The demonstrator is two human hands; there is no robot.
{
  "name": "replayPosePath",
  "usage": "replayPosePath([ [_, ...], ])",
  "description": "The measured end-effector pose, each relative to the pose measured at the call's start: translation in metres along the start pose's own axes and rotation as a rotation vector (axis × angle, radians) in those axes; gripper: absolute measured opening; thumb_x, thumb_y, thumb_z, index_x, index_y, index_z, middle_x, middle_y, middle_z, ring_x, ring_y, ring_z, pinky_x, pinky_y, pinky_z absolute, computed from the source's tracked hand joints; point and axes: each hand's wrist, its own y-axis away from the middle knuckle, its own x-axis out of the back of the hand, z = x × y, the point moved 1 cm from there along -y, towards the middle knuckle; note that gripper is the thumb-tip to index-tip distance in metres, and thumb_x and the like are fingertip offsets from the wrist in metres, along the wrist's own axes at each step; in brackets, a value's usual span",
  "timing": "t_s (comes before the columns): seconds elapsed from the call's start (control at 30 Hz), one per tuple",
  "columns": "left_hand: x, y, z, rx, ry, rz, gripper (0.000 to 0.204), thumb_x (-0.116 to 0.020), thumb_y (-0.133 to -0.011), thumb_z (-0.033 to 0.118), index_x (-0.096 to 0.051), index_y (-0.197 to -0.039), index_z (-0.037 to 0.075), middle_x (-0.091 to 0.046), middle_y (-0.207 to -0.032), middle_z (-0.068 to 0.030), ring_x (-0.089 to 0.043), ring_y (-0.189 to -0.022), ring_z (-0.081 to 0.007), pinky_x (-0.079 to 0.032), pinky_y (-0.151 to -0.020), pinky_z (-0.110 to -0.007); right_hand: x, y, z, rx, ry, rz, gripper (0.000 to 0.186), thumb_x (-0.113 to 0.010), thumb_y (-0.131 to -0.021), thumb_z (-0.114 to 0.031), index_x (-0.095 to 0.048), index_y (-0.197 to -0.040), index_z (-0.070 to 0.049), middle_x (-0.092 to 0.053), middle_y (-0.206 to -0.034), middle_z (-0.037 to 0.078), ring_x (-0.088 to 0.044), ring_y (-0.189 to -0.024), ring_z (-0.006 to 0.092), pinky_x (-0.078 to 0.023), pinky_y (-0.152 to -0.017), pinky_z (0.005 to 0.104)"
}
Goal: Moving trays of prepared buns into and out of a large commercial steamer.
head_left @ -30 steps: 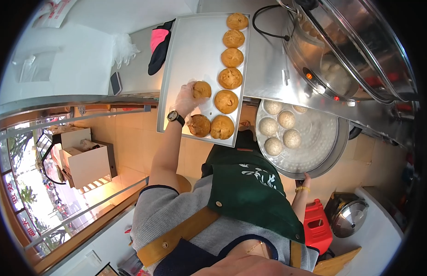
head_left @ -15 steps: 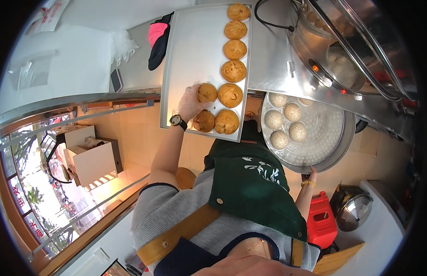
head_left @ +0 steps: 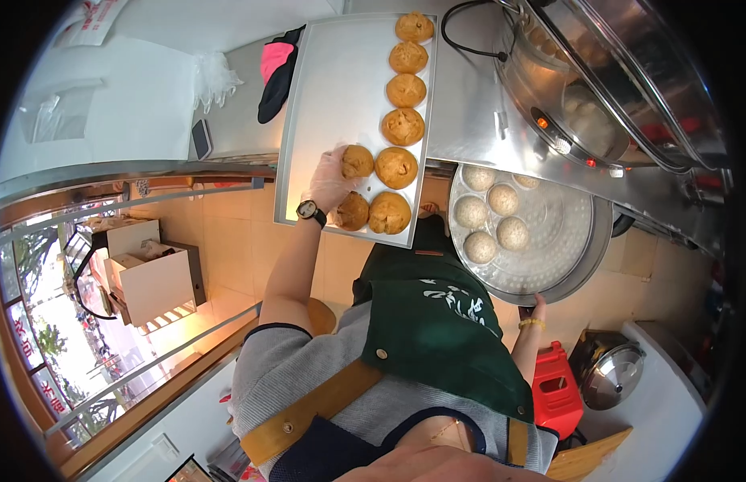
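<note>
My left hand [head_left: 330, 178], in a clear plastic glove with a watch at the wrist, has its fingers closed round a golden bun [head_left: 358, 161] in the metal tray [head_left: 325, 80]. That bun sits left of a column of several similar buns [head_left: 396, 168], just behind another bun [head_left: 353, 211] at the front left. My right hand [head_left: 538, 307], a yellow bracelet at its wrist, grips the near edge of a round perforated steamer tray [head_left: 558, 241], held low to the right, with several pale speckled rounds [head_left: 512, 234] on it. Its fingertips are partly hidden.
A stainless steamer [head_left: 574, 96] with lit indicators and a black cable stands back right. Pink-and-black cloth [head_left: 277, 60], plastic bags [head_left: 216, 80] and a phone [head_left: 201, 138] lie left on the counter [head_left: 461, 120]. Below are a red plastic container [head_left: 554, 402] and a metal lid [head_left: 615, 377].
Over the last second the bun in my left hand has shifted slightly toward the tray's near end, now level with its right neighbour. The round tray has moved only slightly.
</note>
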Motion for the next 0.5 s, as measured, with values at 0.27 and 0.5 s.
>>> replayPosePath([
  [0.27,0.022,-0.106,0.002,-0.114,0.451,0.160,0.056,-0.072,-0.060,0.016,-0.046,-0.107,-0.002,-0.051,-0.101,-0.0164,-0.052,-0.092,-0.0234,-0.044,-0.078,-0.030,-0.006,0.007,-0.002,-0.026,0.000,0.004,0.048,-0.059,-0.069,-0.019,-0.042,-0.111,-0.003,-0.045,-0.111,0.013,-0.047,-0.099,0.0265,-0.046,-0.080,0.0386],
  [0.5,0.044,-0.250,0.044,-0.134,0.368,0.334,0.068,-0.074,-0.057,0.023,-0.042,-0.111,-0.005,-0.055,-0.100,-0.0176,-0.055,-0.091,-0.0243,-0.044,-0.078,-0.030,-0.004,0.006,-0.003,-0.021,-0.047,0.029,0.055,-0.058,-0.069,-0.016,-0.036,-0.118,-0.002,-0.043,-0.115,0.013,-0.045,-0.101,0.0297,-0.042,-0.083,0.0445],
])
